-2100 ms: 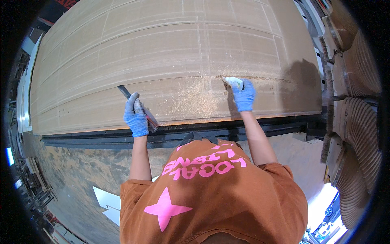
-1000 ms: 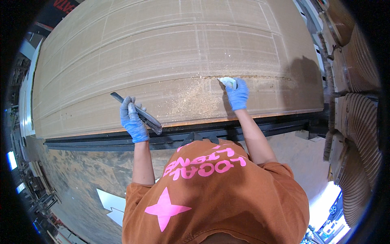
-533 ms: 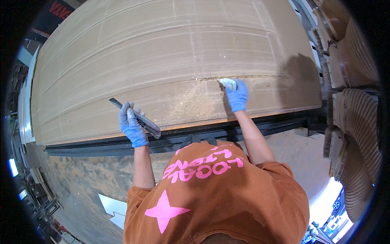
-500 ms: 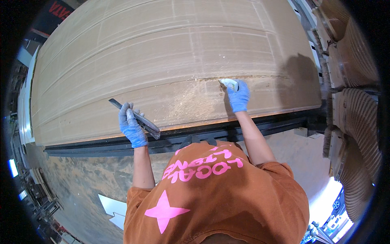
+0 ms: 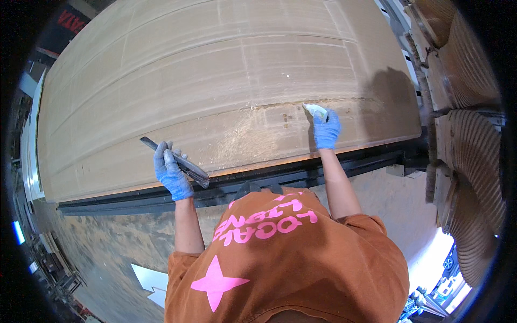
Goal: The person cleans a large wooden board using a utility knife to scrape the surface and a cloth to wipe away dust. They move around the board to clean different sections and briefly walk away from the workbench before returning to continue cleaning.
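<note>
My right hand (image 5: 327,131), in a blue and grey glove, is closed round a small white squeeze bottle (image 5: 318,112). Its nozzle points up and left, at a dark groove (image 5: 291,103) in the large tan board (image 5: 177,70). Fine pale sawdust (image 5: 242,137) is scattered just below the groove. A few dark wet-looking spots (image 5: 286,117) lie left of the bottle. Wrapped by the fingers of my gloved left hand (image 5: 171,171) is a long, dark, narrow tool (image 5: 194,171), tilted over the board's near edge; its exact kind I cannot make out.
A black rail (image 5: 124,202) runs along the board's near edge. Thick ribbed brown hoses (image 5: 474,156) and wooden frames line the right side. Below the rail, white offcuts (image 5: 149,281) lie on the dusty floor (image 5: 102,242).
My right hand has shifted a little to the right along the groove with the squeeze bottle, and dark spots show where it was. My left hand keeps its hold on the dark tool.
</note>
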Action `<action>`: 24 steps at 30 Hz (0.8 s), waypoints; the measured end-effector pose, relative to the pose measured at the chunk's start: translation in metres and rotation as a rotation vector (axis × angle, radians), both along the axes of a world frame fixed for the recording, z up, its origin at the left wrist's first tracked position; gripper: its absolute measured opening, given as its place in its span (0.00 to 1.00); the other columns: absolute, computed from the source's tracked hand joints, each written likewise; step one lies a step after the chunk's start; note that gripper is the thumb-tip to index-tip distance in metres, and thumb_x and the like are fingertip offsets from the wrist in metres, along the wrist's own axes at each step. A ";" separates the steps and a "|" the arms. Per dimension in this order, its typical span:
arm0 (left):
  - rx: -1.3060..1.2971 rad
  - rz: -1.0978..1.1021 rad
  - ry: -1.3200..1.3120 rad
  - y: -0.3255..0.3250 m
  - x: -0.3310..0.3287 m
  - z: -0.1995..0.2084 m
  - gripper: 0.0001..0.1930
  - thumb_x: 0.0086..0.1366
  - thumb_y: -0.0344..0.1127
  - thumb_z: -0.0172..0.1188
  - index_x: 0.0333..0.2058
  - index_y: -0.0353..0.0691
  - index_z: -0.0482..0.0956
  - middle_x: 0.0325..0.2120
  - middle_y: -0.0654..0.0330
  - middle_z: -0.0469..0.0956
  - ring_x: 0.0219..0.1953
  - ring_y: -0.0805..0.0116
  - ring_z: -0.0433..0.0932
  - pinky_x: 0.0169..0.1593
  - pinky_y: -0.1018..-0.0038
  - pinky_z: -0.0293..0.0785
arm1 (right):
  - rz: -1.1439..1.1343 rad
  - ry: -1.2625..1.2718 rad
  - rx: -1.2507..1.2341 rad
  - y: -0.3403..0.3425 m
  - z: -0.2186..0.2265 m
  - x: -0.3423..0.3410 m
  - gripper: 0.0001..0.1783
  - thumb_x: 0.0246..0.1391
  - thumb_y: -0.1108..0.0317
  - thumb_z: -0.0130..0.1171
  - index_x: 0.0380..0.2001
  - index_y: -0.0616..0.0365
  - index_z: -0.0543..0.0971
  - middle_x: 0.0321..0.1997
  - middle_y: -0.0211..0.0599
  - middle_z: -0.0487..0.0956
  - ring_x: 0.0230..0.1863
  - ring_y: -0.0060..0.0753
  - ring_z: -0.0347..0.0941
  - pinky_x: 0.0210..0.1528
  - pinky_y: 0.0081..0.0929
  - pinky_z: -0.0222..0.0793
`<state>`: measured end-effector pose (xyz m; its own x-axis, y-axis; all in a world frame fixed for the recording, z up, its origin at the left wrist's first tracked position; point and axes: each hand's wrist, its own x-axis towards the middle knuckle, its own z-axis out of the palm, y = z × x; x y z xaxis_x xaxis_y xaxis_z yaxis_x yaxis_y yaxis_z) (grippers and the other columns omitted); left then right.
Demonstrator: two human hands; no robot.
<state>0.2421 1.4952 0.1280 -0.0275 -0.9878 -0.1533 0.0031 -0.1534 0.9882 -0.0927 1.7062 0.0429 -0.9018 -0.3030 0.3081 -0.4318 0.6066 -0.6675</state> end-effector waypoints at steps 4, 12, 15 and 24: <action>-0.004 0.009 -0.008 0.001 -0.001 0.000 0.16 0.67 0.36 0.48 0.52 0.40 0.69 0.47 0.54 0.74 0.39 0.66 0.75 0.38 0.72 0.77 | -0.019 0.033 -0.037 -0.003 0.003 0.001 0.15 0.44 0.61 0.64 0.31 0.62 0.76 0.31 0.48 0.75 0.34 0.48 0.72 0.39 0.36 0.68; -0.003 -0.018 0.000 0.006 -0.005 -0.003 0.15 0.68 0.35 0.47 0.52 0.39 0.69 0.47 0.53 0.74 0.38 0.67 0.76 0.37 0.72 0.77 | -0.027 -0.154 -0.322 0.019 0.003 -0.003 0.13 0.51 0.64 0.58 0.36 0.62 0.74 0.30 0.35 0.74 0.32 0.33 0.72 0.36 0.33 0.69; 0.014 -0.084 0.050 0.013 -0.009 -0.007 0.15 0.68 0.35 0.48 0.51 0.40 0.70 0.47 0.54 0.74 0.37 0.69 0.76 0.36 0.74 0.77 | -0.126 -1.036 -0.932 0.029 0.014 0.006 0.14 0.51 0.62 0.60 0.38 0.56 0.74 0.30 0.33 0.75 0.29 0.30 0.72 0.31 0.33 0.71; 0.113 -0.420 -0.005 0.112 -0.051 -0.020 0.15 0.62 0.36 0.57 0.47 0.40 0.73 0.30 0.64 0.73 0.23 0.80 0.69 0.23 0.83 0.70 | 0.437 -1.721 -0.962 0.045 0.046 0.106 0.20 0.50 0.56 0.63 0.45 0.49 0.73 0.36 0.29 0.75 0.37 0.28 0.74 0.39 0.37 0.76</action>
<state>0.1916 1.6076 0.1080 -0.4223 -0.8680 -0.2614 -0.0877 -0.2479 0.9648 0.0135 1.7508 0.0892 -0.3011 -0.8341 -0.4621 0.8929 -0.0765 -0.4437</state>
